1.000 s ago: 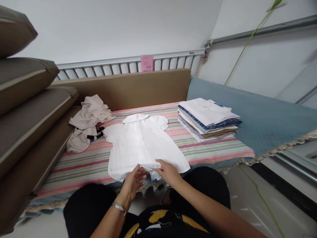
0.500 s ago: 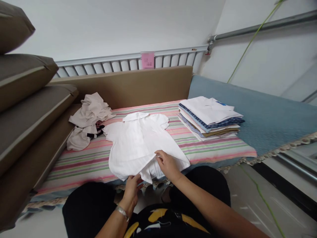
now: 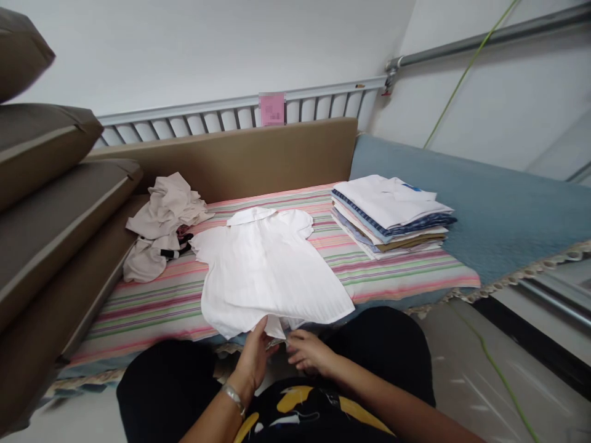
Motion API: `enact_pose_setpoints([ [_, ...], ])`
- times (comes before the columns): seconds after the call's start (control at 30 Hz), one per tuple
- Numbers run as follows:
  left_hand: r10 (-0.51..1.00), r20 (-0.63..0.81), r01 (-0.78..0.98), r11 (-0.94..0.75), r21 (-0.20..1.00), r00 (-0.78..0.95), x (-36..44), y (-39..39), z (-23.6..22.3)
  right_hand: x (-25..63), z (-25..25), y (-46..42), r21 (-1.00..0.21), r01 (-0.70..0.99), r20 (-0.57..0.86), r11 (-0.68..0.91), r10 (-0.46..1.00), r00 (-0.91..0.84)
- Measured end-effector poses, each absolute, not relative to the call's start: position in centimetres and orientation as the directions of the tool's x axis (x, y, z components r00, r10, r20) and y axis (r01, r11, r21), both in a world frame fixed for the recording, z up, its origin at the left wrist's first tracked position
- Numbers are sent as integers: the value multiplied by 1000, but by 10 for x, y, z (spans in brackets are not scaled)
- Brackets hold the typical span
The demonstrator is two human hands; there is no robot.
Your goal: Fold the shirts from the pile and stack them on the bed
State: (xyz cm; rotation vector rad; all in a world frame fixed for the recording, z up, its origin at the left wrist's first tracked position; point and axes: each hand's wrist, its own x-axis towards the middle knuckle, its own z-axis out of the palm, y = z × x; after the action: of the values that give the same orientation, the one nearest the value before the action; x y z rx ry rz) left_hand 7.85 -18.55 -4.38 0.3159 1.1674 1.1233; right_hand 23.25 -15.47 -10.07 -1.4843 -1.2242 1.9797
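Observation:
A white short-sleeved shirt [image 3: 272,264] lies spread on the striped sheet, its collar away from me and its hem at the near edge. My left hand [image 3: 253,357] is closed at the hem, thumb over the cloth; its other fingers are partly hidden beneath. My right hand [image 3: 310,354] is just to the right, below the hem, its fingers loosely bent and apart with no cloth visible between them. A small flap of the shirt hangs between the two hands.
Folded clothes [image 3: 390,215] stand stacked on the right of the striped sheet [image 3: 152,307]. Crumpled pale clothing [image 3: 168,209] lies to the left, beside piled brown cushions [image 3: 60,203]. Behind is a brown backrest panel [image 3: 249,157]; a blue cover [image 3: 471,203] extends rightward.
My right hand has let go of the lifted hem and moved down toward me. The hem's right part now lies flatter. My left hand has shifted slightly right along the hem.

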Motion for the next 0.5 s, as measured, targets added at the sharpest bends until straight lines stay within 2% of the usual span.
enact_pose_setpoints([
  [0.1, 793, -596, -522, 460, 719, -123, 76, -186, -48, 228, -110, -151, -666, -154, -633, -730, 662, -400],
  [0.17, 772, -614, -519, 461, 720, -167, 74, -188, -51, 227, -113, -149, -575, -304, -644, -760, 649, -405],
  [0.4, 805, -592, -542, 484, 687, -33, 73, -194, -44, 219, -103, -158, -587, -335, -589, -737, 673, -448],
  [0.5, 813, -578, -463, 486, 741, -70, 74, -194, -47, 216, -100, -160, -606, -290, -587, -741, 663, -465],
])
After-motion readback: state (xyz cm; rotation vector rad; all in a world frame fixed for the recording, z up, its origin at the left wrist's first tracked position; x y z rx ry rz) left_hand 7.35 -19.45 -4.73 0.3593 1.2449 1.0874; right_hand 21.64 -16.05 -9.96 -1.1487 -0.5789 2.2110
